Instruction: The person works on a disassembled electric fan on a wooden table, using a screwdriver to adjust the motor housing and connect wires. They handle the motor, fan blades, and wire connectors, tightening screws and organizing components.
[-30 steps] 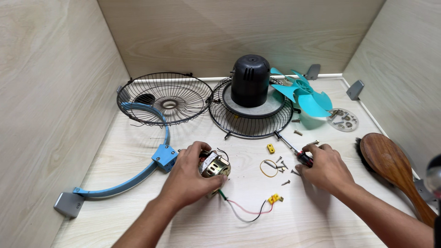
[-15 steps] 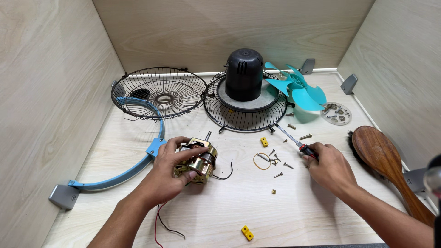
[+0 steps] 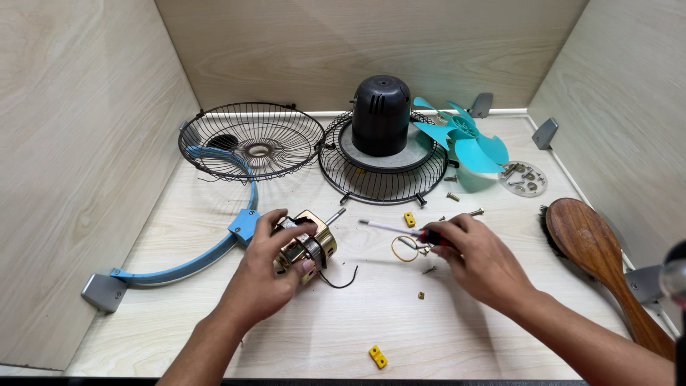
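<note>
Nearest the viewer, a small yellow block [image 3: 376,356] lies alone on the pale wooden table [image 3: 321,336]. Just beyond it, the left hand [image 3: 275,268] is wrapped around a fan motor [image 3: 306,241], left of the table's centre, fingers curled over its top and near side, thumb on the left. The motor looks dense and heavy for its size: a stiff brass-coloured metal frame around copper windings, with a bare shaft [image 3: 336,216] pointing to the far right and a thin black wire [image 3: 341,279] trailing beneath. It is probably best gripped by the metal frame; the windings and wire look easily damaged, and the shaft is too thin and smooth for a firm hold. To its right, the right hand [image 3: 475,257] is closed on the red-and-black handle of a screwdriver [image 3: 400,229], whose shank points left towards the motor without touching it. A rubber band [image 3: 405,249] and loose screws [image 3: 461,212] lie around this hand. At far left lies a blue curved bracket [image 3: 207,254]; at right, a wooden brush [image 3: 597,250]. Farthest back rest two wire guards [image 3: 250,139], a black motor cover [image 3: 381,116] and a teal fan blade [image 3: 464,139].
</note>
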